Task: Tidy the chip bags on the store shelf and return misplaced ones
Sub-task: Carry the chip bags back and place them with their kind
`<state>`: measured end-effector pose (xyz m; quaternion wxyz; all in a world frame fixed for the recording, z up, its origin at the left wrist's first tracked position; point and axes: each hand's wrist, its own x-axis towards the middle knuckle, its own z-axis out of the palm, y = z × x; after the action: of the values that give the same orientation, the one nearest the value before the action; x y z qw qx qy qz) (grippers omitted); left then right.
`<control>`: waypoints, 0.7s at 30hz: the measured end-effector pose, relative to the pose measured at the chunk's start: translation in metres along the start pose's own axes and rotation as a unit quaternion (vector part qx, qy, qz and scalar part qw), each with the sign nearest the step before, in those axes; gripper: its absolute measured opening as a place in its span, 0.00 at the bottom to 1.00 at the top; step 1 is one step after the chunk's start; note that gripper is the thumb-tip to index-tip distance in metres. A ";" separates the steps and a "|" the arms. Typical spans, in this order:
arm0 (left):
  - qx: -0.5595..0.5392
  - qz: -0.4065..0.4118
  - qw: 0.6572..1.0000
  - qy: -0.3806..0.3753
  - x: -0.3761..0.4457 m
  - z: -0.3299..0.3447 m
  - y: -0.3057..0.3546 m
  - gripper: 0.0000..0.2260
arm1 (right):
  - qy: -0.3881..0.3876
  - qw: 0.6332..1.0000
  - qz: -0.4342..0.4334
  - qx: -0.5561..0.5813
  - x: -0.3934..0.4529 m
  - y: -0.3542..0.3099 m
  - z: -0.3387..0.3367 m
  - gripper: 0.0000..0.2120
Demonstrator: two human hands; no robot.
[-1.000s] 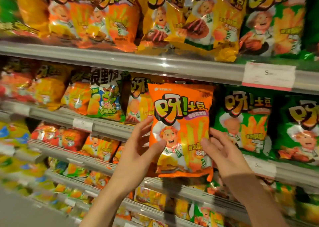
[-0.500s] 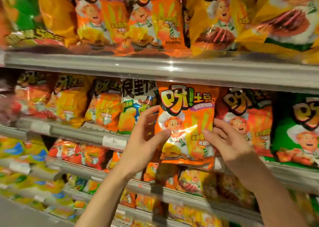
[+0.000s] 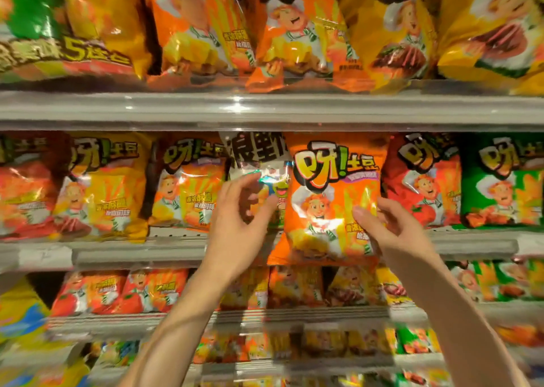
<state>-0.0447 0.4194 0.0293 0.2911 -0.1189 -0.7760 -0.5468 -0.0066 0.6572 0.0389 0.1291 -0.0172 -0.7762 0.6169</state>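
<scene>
An orange chip bag (image 3: 323,186) stands upright at the front of the middle shelf (image 3: 132,255), its bottom hanging over the shelf edge. My right hand (image 3: 394,230) pinches its right side, thumb on the front. Just left of it stands a different-brand bag (image 3: 256,154) with a white top and black lettering, partly behind the orange bag. My left hand (image 3: 235,233) is off the orange bag and hovers in front of this odd bag with fingers curled and thumb at its shiny face; a grip is not clear.
A red bag (image 3: 424,180) and a green bag (image 3: 500,180) stand to the right, orange and yellow bags (image 3: 188,186) to the left. The upper shelf (image 3: 265,110) hangs close above the bag tops. Lower shelves hold several smaller bags.
The orange bag moved up and into the middle shelf row. My left hand let go of its left side and shifted left to the white-topped bag. The view moved closer.
</scene>
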 end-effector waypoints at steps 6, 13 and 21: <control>0.233 -0.043 0.971 -0.023 0.025 -0.017 -0.029 0.36 | 0.051 0.999 0.005 -0.009 -0.022 0.004 0.009 0.34; 0.225 -0.016 0.974 -0.028 0.032 -0.008 -0.035 0.32 | 0.093 0.995 0.014 -0.023 -0.033 0.003 0.001 0.18; 0.086 -0.016 0.994 -0.060 0.031 -0.002 -0.035 0.29 | 0.101 0.994 0.021 -0.023 -0.035 0.008 -0.006 0.25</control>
<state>-0.0866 0.4002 0.0212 0.2441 -0.1139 -0.8379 -0.4747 0.0269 0.6582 0.0258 0.1932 -0.0986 -0.7730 0.5962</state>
